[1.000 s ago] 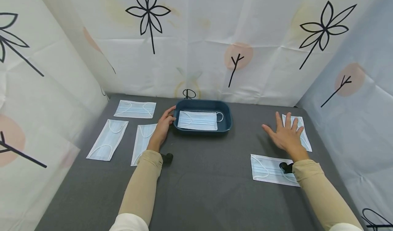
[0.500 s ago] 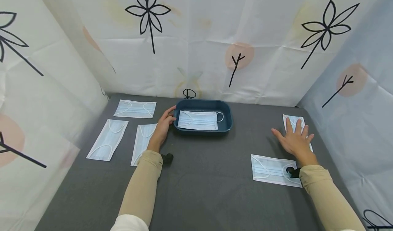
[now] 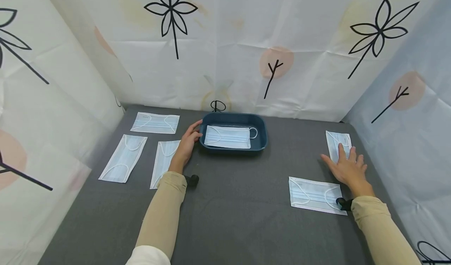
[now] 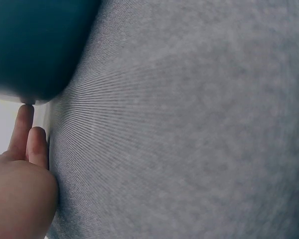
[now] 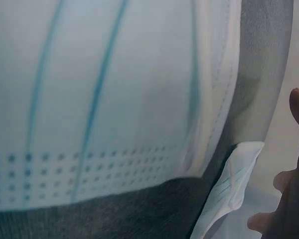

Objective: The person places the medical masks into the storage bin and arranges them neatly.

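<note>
My left hand [image 3: 184, 149] rests its fingertips against the left end of a dark blue tray [image 3: 232, 119]; in the left wrist view two fingers reach straight toward the tray wall [image 4: 35, 45]. Inside the tray lies a light blue face mask [image 3: 227, 137] with white ear loops. On the right, my right hand [image 3: 349, 172] is spread with straight fingers over the lower part of a second face mask [image 3: 336, 139]; whether it touches cannot be told. A third face mask [image 3: 313, 194] lies beside my right wrist and fills much of the right wrist view.
Several more masks lie on the left: one at the back [image 3: 155, 123], one slanted [image 3: 123, 158], and one partly under my left forearm [image 3: 163, 159]. The grey table [image 3: 243, 214] is bounded by white patterned cloth walls [image 3: 303, 85] behind and at both sides.
My right hand has moved rightward and slightly toward me, uncovering the upper part of the far right mask. The left hand and the tray have stayed in place.
</note>
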